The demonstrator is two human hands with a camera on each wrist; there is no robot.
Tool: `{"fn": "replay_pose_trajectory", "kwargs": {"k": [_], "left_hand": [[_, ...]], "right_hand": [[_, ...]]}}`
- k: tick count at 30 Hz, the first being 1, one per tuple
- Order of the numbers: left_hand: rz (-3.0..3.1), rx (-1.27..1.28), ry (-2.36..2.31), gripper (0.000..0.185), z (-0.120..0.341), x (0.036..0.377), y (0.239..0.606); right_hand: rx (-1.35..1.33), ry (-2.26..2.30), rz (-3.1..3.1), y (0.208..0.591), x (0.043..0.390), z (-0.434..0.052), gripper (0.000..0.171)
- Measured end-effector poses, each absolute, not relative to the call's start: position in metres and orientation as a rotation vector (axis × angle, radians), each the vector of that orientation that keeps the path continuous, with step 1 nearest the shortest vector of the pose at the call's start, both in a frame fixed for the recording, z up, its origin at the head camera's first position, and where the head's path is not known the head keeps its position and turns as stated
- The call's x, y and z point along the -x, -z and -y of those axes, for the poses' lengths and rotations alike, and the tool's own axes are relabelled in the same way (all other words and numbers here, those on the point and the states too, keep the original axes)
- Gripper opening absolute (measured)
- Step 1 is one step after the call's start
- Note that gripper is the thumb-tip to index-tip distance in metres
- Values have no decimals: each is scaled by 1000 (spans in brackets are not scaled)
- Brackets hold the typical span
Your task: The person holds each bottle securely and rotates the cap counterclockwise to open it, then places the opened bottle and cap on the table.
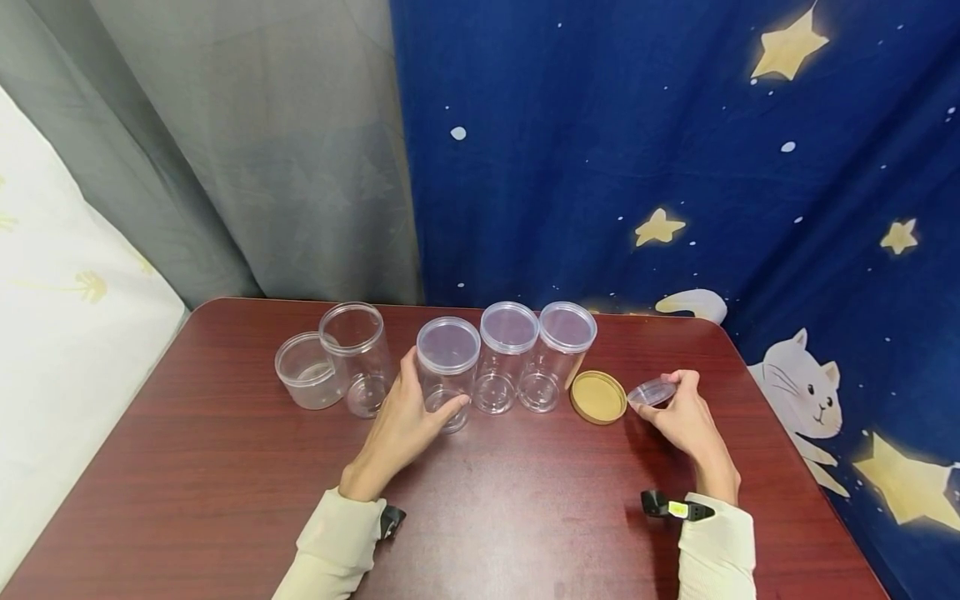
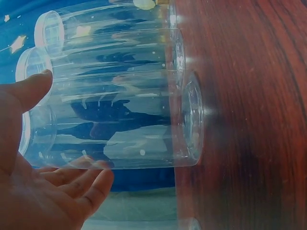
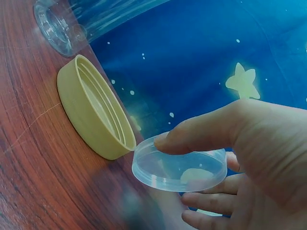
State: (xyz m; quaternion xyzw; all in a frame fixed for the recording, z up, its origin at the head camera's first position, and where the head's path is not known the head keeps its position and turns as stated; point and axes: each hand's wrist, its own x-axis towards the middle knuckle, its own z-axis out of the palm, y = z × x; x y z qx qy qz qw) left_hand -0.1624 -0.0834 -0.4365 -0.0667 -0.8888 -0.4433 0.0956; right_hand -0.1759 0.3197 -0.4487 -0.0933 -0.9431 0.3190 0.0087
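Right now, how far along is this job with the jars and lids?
Three tall jars already wear clear lids; the left hand grips the nearest, the left capped jar. The right hand pinches a clear lid just off the table. Left: an open tall jar, an open short jar and a tan lid lying upside down.

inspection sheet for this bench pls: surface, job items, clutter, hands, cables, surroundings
Surface: dark red wood-grain table, no spills seen.
Job's things: three lidded clear jars in a row, the nearest to the left hand being the lidded jar; clear lid; yellow screw lid lying thread side up.
Clutter: open tall jar and open short jar at left.
Hands: left hand grips the lidded jar; right hand pinches the clear lid above the table.
Cables: nothing seen.
Surroundings: grey curtain, blue star-and-cat cloth.
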Motion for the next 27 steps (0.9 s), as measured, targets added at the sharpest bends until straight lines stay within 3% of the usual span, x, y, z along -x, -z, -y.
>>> {"fn": "replay_pose_trajectory", "kwargs": {"k": [19,27], "left_hand": [[2653,176,1311,104,83,163,437],[2592,244,1295,94,84,164,439]], "right_hand": [[172,-1004,3091,449,176,-324,88],[183,-909,3166,450,176,-326,88]]}}
